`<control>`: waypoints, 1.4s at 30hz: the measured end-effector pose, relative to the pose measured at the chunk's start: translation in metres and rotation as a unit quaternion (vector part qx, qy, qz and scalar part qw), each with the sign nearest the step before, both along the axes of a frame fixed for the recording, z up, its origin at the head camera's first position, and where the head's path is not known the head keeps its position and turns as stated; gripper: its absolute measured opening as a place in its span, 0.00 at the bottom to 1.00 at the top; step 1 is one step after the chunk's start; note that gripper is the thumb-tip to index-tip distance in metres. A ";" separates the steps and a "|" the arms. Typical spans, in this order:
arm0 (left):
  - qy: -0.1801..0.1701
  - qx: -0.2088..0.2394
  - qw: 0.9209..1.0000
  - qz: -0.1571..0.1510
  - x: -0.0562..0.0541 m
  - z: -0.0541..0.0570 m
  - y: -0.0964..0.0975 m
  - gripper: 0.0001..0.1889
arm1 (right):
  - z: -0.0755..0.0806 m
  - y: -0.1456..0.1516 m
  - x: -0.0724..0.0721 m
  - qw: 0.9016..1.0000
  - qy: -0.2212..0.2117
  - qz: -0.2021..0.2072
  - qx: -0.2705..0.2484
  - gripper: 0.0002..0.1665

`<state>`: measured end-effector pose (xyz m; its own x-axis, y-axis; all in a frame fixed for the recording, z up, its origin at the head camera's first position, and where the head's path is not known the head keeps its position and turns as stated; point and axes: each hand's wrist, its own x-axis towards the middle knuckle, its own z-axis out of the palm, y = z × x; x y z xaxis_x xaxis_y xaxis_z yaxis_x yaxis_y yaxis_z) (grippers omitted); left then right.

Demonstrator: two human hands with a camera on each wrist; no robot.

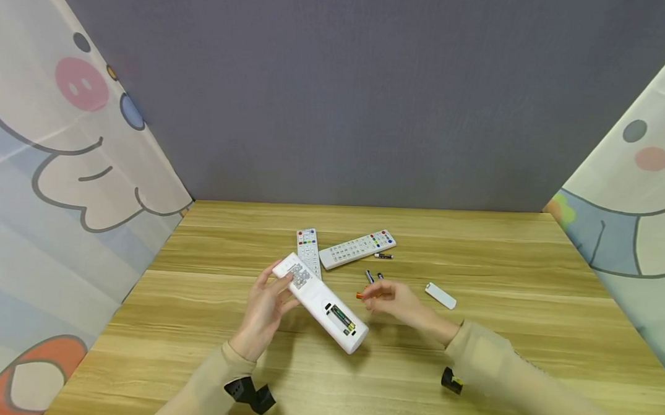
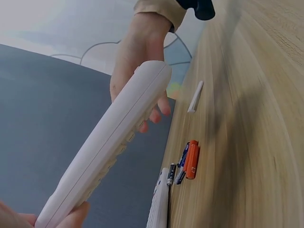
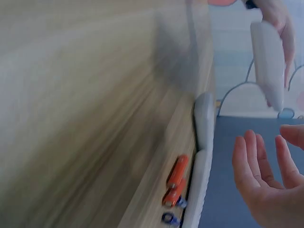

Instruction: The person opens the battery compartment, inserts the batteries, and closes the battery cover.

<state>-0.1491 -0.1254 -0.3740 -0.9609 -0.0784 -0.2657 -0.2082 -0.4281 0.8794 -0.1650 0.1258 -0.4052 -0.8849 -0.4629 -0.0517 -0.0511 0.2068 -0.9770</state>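
My left hand (image 1: pixel 263 313) grips a white remote control (image 1: pixel 320 300) by one end, above the table, its back turned up. The battery compartment at the far end is uncovered, and a dark green and gold battery (image 1: pixel 341 317) lies in it. My right hand (image 1: pixel 392 298) is to the right of the remote, over the loose batteries. In the right wrist view its fingers (image 3: pixel 259 161) are loosely bent with nothing between them. Orange batteries (image 3: pixel 177 172) lie on the table below, beside blue ones (image 1: pixel 370 276). In the head view the right hand partly hides them.
Two more white remotes, one small (image 1: pixel 308 250) and one longer (image 1: pixel 358 249), lie button side up behind the hands. A black battery (image 1: pixel 383 256) is next to the longer one. The white battery cover (image 1: pixel 441 296) lies to the right. A grey panel (image 1: pixel 370 110) stands behind the wooden table (image 1: pixel 503 252).
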 end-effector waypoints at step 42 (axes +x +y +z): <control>-0.017 -0.011 1.000 -0.005 0.002 -0.007 -0.007 0.26 | -0.013 0.029 -0.095 0.962 0.114 -0.098 0.230 0.12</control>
<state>-0.1474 -0.1324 -0.3809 -0.9521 -0.0752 -0.2962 -0.2420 -0.4066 0.8810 -0.2602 0.1548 -0.4186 -0.9654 -0.2605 -0.0058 -0.1687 0.6420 -0.7479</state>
